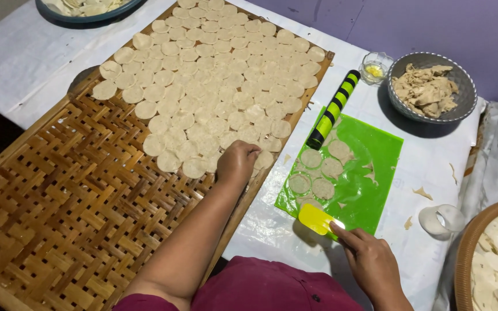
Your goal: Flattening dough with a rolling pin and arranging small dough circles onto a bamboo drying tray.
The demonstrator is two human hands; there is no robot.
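Observation:
My left hand rests with curled fingers on the near edge of the dough rounds, which lie in rows on a woven bamboo tray; whether it holds a round is hidden. My right hand grips a yellow scraper at the near edge of a green mat. Several cut dough circles lie on that mat. A black and green rolling pin lies across the mat's far corner.
A grey bowl of dough scraps and a small glass dish stand at the back right. A white round cutter and a basket sit at the right. Another dish is at the back.

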